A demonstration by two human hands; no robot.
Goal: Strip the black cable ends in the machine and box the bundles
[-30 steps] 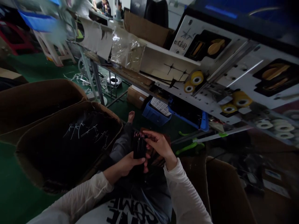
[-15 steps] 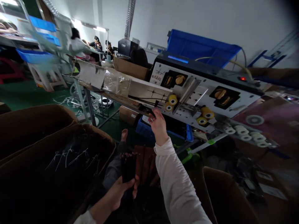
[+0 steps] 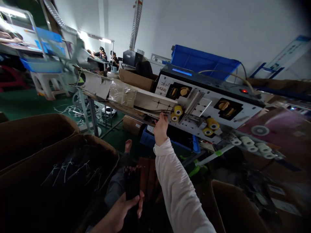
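We find the upright bundle of thin black strands with reddish tips [image 3: 132,181] low in the middle of our view, its lower part inside the bare left hand [image 3: 125,205]. The left thumb lies across its near face and the fingers come around its right side, so that hand is closed firmly about it; the tips stand clear above the grip, uppermost. Just behind the bundle we see a reddish-brown slatted surface [image 3: 147,173].

Well apart from the bundle, farther forward and above it, the bare right hand [image 3: 160,130] is stretched out in a white sleeve [image 3: 177,181]. Its fingers are partly bent and close together at the front edge of a bench-mounted machine with a pale metal face [image 3: 243,110]. They meet the end of some thin black lengths of wire or cord [image 3: 148,110] lying along a pale panel, but we cannot tell whether they pinch any. Just right of the fingertips sit two small yellow rollers [image 3: 178,110].

Below the right hand we see a blue plastic bin [image 3: 146,139]. To the left of the bundle stands a brown cardboard carton [image 3: 105,142] with dark contents and thin white ties [image 3: 65,170] showing on top.
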